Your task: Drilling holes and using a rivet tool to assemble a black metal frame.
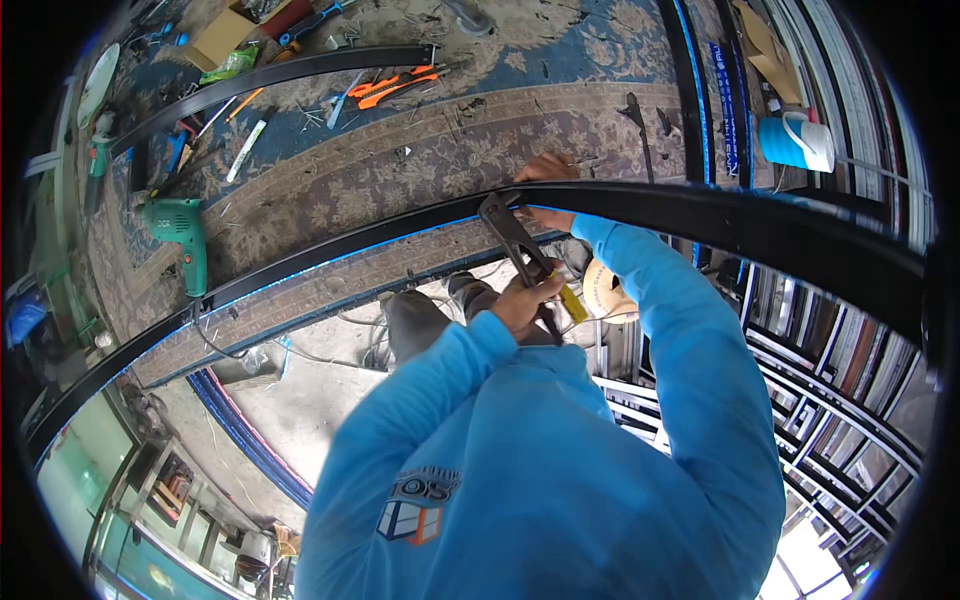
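Note:
My left hand is closed around a dark plier-like hand tool with a yellow part low on its handle; its exact kind is unclear. The tool's upper end meets the near side of a long black bar edged with blue film, which crosses the whole view. My right hand wraps round that bar just right of the tool. Its fingers show beyond the bar and part of it on the near side; the middle is hidden by the bar.
A patterned carpet lies beyond the bar, with a green power drill, orange-handled cutters and loose screws. A blue-and-white jug stands at right. Another black bar lies at the back left. Racked profiles fill the right side.

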Motion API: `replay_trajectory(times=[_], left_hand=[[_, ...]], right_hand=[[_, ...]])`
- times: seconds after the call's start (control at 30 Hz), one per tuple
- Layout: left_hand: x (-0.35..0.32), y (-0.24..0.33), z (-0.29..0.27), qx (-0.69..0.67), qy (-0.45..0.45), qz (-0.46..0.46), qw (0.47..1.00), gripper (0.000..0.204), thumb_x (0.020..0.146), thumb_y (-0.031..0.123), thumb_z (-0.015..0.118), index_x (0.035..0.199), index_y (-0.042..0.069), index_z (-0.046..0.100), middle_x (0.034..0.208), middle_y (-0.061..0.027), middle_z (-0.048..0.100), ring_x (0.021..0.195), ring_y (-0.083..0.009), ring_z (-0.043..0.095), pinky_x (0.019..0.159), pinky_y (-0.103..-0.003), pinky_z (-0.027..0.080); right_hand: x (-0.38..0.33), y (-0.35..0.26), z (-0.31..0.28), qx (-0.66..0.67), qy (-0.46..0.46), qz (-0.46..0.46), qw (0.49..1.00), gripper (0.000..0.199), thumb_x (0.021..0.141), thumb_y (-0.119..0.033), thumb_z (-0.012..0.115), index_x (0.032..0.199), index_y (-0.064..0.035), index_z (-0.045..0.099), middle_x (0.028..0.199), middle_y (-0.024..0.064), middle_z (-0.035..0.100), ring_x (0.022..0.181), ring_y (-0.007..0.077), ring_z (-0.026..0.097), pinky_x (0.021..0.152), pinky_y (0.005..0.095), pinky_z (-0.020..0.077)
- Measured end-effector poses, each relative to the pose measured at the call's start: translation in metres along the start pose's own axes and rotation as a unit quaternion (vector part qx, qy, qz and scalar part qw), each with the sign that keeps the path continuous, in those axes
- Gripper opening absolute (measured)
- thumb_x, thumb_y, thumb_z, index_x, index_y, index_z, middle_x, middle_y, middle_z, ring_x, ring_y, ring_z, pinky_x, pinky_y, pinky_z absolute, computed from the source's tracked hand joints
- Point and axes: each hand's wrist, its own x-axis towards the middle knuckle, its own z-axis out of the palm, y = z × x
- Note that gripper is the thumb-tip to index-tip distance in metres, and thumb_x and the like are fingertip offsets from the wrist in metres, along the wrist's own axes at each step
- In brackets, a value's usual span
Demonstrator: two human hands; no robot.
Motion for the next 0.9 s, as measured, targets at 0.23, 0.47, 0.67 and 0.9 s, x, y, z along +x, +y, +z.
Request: replay_trajectory(times=[0.23,0.47,0.67,0.9], left_hand=[[0.012,-0.009,0.039,-0.288,-0.014,0.005,0.958,0.026,0.093,0.032,0.07,0.096,0.009,0.058,0.09,-0.0022,0.057,0.088,-0.0193,0.06,0.087,-0.045,0.052],[0.003,0.001,0.035,-0.098,0.071,0.024,0.992,0.031,0.088,0.027,0.075,0.102,0.001,0.065,0.076,-0.0018,0.061,0.076,-0.0164,0.062,0.071,-0.033,0.051],[-0.034,0.053,-0.031,0.222,-0.069,-0.146,0.962,0.046,0.094,0.027,0.067,0.131,0.002,0.054,0.07,0.0012,0.053,0.052,-0.0111,0.048,0.053,-0.028,0.044],[0.011,-0.012,0.021,-0.164,-0.018,-0.005,0.986,0.027,0.098,0.032,0.062,0.114,0.011,0.061,0.109,-0.001,0.061,0.101,-0.0163,0.06,0.088,-0.036,0.049]], right_hand=[[-0.001,-0.004,0.0,-0.024,0.014,0.005,1.0,0.044,0.059,-0.018,0.089,0.088,-0.0164,0.056,0.086,0.0023,0.059,0.087,0.0274,0.057,0.082,0.0424,0.0404],[-0.001,-0.003,0.001,-0.029,0.01,0.026,0.999,0.039,0.061,-0.021,0.085,0.088,-0.0183,0.057,0.085,0.0035,0.059,0.089,0.0284,0.059,0.082,0.0444,0.0396],[-0.001,0.001,0.003,-0.025,0.035,-0.016,0.999,0.043,0.058,-0.022,0.085,0.09,-0.0189,0.057,0.085,0.0036,0.059,0.088,0.0289,0.058,0.082,0.0445,0.0404],[-0.004,0.0,0.001,-0.024,0.009,0.004,1.0,0.044,0.061,-0.023,0.087,0.092,-0.0177,0.056,0.089,0.0027,0.058,0.092,0.0291,0.057,0.081,0.045,0.04]])
